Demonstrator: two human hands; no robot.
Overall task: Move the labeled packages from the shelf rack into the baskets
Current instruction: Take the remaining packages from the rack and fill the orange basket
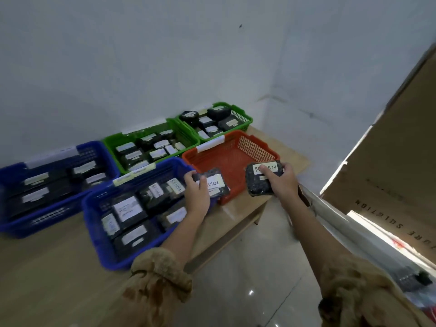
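1. Step in hand, by judgement: delivery; two packages brought over the baskets, neither yet let go.
2. Gripped in the left hand [197, 192], fingers curled over its upper edge: the left package [215, 182], dark, labelled RETURN; hanging at centre frame over the seam between the near blue basket [94, 223] and the orange basket [257, 143].
3. Clasped in the right hand [282, 182], thumb across the label, fingers wrapped round the far side: the right package [256, 182], dark, also marked RETURN; over the orange basket's near right corner.
4. Inside the orange basket: only bare mesh showing; inside the near blue basket: dark packages, some reading RETURN; more in the far blue basket [14, 223] at the left edge and in the two green baskets [111, 142], upper centre.
5. Next, probably: matching label to basket; basket tags too blurred to read, so no telling which; then lowering each package below a rim and loosening the fingers.
6. Worth guarding against: releasing the left package across two rims and tipping it onto the desk [47, 267].
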